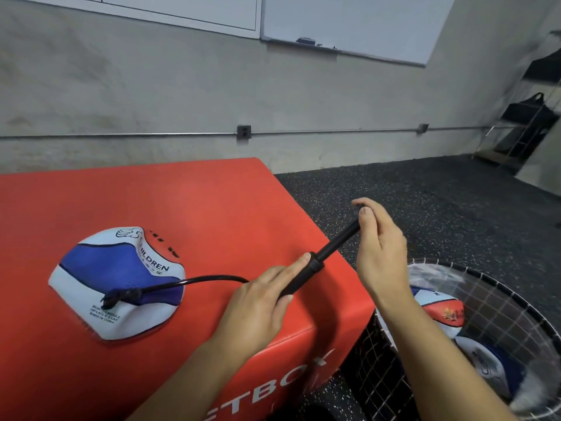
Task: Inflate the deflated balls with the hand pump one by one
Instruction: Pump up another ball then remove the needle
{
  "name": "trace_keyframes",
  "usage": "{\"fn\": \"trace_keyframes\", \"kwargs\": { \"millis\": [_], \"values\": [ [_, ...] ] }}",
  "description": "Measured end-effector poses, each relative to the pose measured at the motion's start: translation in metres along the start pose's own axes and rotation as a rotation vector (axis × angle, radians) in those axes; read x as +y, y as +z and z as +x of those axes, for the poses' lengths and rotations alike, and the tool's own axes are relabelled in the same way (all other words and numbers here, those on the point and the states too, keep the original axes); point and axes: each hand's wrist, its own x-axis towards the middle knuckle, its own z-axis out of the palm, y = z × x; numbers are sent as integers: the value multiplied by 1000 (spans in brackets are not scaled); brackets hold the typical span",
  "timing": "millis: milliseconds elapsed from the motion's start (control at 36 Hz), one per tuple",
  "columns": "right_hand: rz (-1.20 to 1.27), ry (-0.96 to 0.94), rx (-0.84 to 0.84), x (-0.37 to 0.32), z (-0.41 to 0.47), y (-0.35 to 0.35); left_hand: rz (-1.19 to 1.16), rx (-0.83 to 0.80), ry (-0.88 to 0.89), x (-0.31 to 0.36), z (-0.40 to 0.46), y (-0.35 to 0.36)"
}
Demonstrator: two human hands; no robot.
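Head view, pumping step on the first ball. Red padded box [212, 214] fills the frame from 9 to 6 o'clock. Wire basket [516, 299], at 4 o'clock beside the box, holds further balls [440, 311]. Deflated ball [117, 281], white and blue, lies collapsed on the box at 9 o'clock; black hose [206, 279] runs from its valve to the hand pump [306, 275] at centre. Left hand [258, 302] grasps the pump barrel; right hand [379, 253] pinches the extended plunger's end. Judged next move: drive the plunger in along the barrel's axis, keeping the barrel steady.
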Motion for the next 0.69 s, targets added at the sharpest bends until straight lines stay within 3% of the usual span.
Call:
{"fn": "trace_keyframes", "kwargs": {
  "millis": [417, 583, 694],
  "values": [
    [-112, -54, -304, 2, -35, 39, -54, 54, -8, -12, 2, -2],
    [-83, -70, -319, 8, -32, 22, -120, 28, -7, -15, 5, 0],
    [31, -57, -168, 10, -12, 1, -259, 10, -75, -16, 6, 3]
  ]
}}
